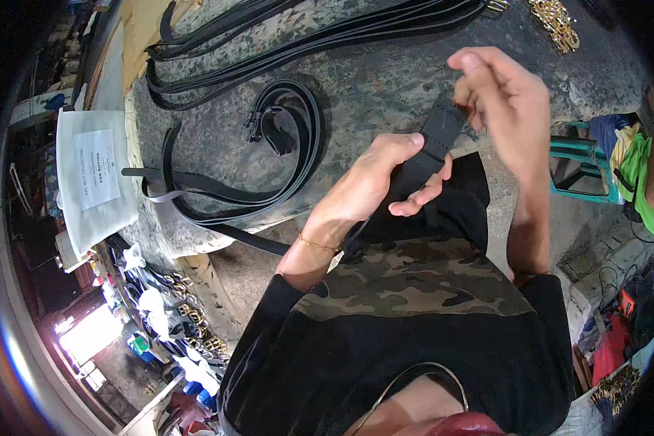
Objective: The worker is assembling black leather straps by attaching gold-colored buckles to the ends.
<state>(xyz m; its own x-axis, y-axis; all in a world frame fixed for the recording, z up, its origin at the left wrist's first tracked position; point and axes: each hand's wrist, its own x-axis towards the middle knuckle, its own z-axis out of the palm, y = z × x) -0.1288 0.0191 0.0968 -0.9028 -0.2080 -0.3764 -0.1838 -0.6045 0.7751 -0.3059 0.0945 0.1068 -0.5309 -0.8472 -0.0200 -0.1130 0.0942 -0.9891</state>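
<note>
My left hand (pixel 385 171) is closed around a black belt (pixel 443 131), thumb on top and fingers curled underneath. The flat end of the belt sticks out toward my right hand (pixel 512 109). That hand is beside the belt's end, its fingers curled and the thumb bent in; whatever is in its grasp is too small or hidden to make out. A black strap runs from behind my left forearm back to the table. On the table, left of my hands, lies a loosely coiled black belt (pixel 316 138) with a buckle in the coil.
A long bundle of black straps (pixel 327 51) stretches across the far side of the stone-like table (pixel 370 87). A pile of gold-coloured buckles (pixel 554 22) lies at the far right. A white sack (pixel 98 174) hangs at the left edge. To the right is a green chair (pixel 581 163) with cloths.
</note>
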